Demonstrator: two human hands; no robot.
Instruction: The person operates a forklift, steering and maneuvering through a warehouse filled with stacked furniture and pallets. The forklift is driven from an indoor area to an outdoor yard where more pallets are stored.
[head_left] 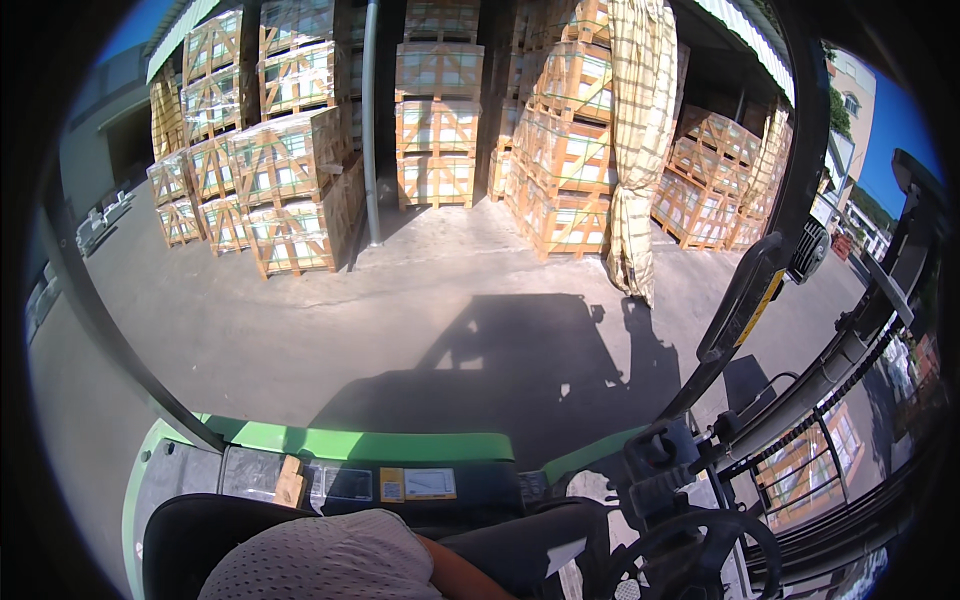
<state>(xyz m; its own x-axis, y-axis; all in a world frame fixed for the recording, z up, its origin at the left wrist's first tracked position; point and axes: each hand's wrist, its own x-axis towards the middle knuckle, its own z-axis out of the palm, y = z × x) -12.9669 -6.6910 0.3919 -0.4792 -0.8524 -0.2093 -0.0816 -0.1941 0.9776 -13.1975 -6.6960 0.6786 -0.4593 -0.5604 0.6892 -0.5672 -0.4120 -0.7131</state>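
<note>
Sitting low at the right by the mast, the wheel (690, 518) looks rigid and smooth-rimmed, likely light to turn, best held on its rim; neither hand is in view, so their grip cannot be told; crates (290, 180) stand well apart

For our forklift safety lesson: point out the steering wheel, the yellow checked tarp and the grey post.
steering wheel (690, 550), head view, upper rim
yellow checked tarp (638, 140), head view, middle folds
grey post (371, 120), head view, mid-shaft

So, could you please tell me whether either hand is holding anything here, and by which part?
It cannot be told: neither hand shows. Only a forearm enters at the lower edge, beside the black steering wheel, which nothing visibly grips.
</note>
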